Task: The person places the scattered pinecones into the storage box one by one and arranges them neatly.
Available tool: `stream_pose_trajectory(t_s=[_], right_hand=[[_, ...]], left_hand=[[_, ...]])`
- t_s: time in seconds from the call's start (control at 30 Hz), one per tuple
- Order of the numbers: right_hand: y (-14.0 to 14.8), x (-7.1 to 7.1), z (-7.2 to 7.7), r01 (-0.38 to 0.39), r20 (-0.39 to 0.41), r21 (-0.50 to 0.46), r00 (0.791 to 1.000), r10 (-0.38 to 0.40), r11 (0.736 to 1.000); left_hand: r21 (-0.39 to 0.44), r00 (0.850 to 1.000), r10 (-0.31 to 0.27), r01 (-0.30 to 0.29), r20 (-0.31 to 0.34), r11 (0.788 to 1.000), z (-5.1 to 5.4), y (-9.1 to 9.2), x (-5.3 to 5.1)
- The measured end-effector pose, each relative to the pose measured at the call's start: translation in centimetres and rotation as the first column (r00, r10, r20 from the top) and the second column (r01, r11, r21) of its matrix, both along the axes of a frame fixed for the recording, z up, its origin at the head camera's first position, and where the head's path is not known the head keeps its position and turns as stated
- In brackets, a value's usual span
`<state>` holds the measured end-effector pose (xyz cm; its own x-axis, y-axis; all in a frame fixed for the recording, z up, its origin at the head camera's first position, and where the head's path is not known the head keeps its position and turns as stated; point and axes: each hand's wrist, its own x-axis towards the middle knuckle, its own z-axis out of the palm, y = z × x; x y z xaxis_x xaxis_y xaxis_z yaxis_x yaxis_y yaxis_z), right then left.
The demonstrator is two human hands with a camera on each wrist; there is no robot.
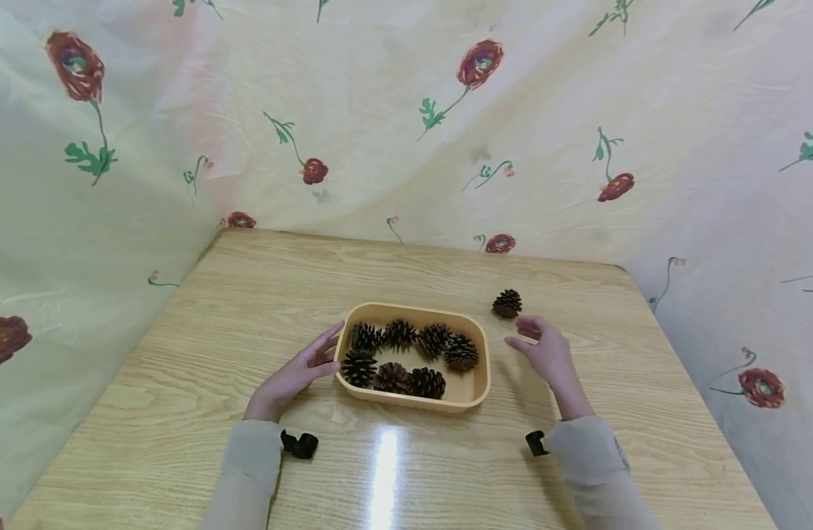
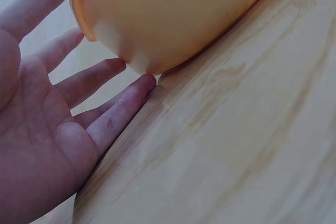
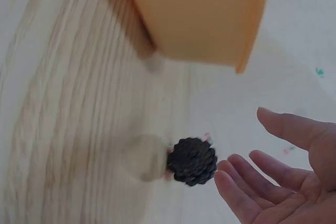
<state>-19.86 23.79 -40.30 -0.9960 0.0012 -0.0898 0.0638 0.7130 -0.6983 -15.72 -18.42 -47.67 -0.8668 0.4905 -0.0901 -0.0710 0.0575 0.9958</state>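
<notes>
A yellow-orange plastic bin [image 1: 413, 401] with rounded corners holds several dark pine cones [image 1: 399, 335]. My left hand [image 1: 299, 374] touches the bin's left end with fingers extended; the left wrist view shows the fingertips [image 2: 148, 81] against its outer wall. One loose pine cone [image 1: 508, 303] lies on the table behind and to the right of the bin. Just in front of that cone hovers my right hand [image 1: 547, 352], its thumb and fingers spread apart with nothing between them. In the right wrist view the loose pine cone [image 3: 192, 161] appears just beyond the fingertips.
The wood-grain table [image 1: 234, 294] reflects a bright strip of light near its front. A floral-patterned sheet [image 1: 380, 132] rises behind and along both sides. Black wrist mounts [image 1: 300, 444] stick out from the sleeves.
</notes>
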Motion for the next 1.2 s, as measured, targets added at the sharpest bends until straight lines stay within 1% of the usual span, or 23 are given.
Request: stream_pose_trajectory(t_s=[0.17,0.37,0.57,0.9,1.07,1.2], right_hand=[[0.8,-1.2,-0.7,0.033,0.006,-0.007,0.999,-0.033,0.999],[1.4,-2.4,-1.0,0.057,0.007,-0.023,0.998,-0.057,0.998],[1.9,-3.7,-1.4,0.072,0.059,-0.027,0.996,-0.07,0.997],[2.5,-6.4,-2.6,0.008,0.071,-0.004,0.997,-0.008,1.0],[2.3,-7.3,-2.8,-0.028,0.074,0.026,0.997,0.026,0.999],[2.1,-7.8,-3.0,-0.035,0.08,0.043,0.996,0.032,0.998]], left_hand=[[0.011,1.0,-0.005,0.005,-0.007,1.0,0.0,0.0,0.0],[0.011,1.0,-0.01,0.01,-0.009,1.0,0.0,-0.1,0.0],[0.01,1.0,-0.011,0.012,-0.011,1.0,0.1,-0.1,0.0],[-0.001,1.0,-0.003,0.003,0.002,1.0,0.0,-0.1,0.0],[-0.003,1.0,-0.001,0.001,0.001,1.0,-0.2,-0.1,0.0],[-0.004,1.0,0.003,-0.003,0.008,1.0,-0.2,-0.1,0.0]])
